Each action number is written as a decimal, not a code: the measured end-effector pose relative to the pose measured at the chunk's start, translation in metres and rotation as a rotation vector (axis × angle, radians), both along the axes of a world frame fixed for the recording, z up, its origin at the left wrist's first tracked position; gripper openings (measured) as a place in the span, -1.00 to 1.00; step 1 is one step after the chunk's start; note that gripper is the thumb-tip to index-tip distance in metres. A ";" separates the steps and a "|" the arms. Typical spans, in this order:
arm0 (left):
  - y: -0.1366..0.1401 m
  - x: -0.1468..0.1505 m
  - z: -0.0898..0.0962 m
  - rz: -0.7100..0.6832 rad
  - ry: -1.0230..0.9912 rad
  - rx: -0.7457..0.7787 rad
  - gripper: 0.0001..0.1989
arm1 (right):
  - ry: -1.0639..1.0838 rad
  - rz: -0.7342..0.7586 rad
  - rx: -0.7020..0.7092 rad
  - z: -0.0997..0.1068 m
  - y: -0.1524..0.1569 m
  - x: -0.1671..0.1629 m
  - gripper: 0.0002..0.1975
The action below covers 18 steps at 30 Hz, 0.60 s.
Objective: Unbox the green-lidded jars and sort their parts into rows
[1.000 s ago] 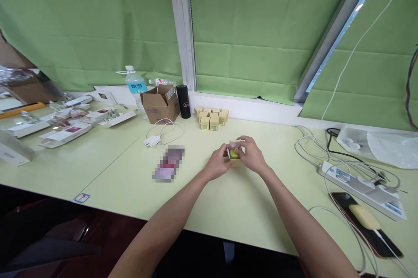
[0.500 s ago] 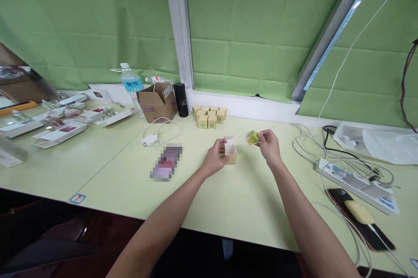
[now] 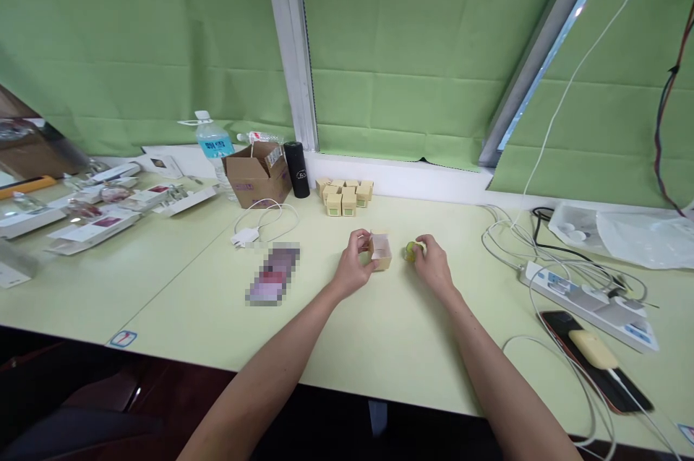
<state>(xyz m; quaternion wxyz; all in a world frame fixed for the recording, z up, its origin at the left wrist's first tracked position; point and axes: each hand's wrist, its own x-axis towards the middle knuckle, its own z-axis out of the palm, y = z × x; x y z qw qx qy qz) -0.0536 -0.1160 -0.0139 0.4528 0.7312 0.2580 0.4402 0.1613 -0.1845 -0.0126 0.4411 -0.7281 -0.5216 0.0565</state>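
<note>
My left hand (image 3: 353, 264) is closed around the left side of a small kraft cardboard box (image 3: 382, 261), whose top is open and whose pale inside shows. To the right of that box, my right hand (image 3: 432, 263) pinches a small green item in clear packaging (image 3: 410, 251), low over the table. The fingers partly cover this item, and its exact kind is not clear. A short gap lies between it and the box.
Several small kraft boxes (image 3: 343, 198) stand grouped at the back. Left of them are a black bottle (image 3: 296, 170) and a brown carton (image 3: 257, 183). A white charger (image 3: 246, 236) lies left; a power strip (image 3: 588, 306), cables and a phone (image 3: 596, 367) lie right.
My right hand has lowered the green item toward the table and brought it a little left, closer to the box. My left hand still holds the box. The view has shifted slightly.
</note>
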 end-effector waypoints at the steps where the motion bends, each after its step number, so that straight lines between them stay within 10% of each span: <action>1: 0.000 0.001 0.000 -0.001 -0.029 -0.004 -0.44 | 0.006 0.010 0.055 0.004 -0.002 -0.005 -0.71; 9: 0.002 0.008 0.005 -0.048 -0.227 -0.230 -0.30 | 0.794 0.420 0.099 0.007 0.000 -0.062 -0.41; 18: -0.009 0.005 0.008 -0.250 -0.313 -0.242 -0.21 | 1.421 0.681 0.117 0.011 -0.004 -0.060 -0.67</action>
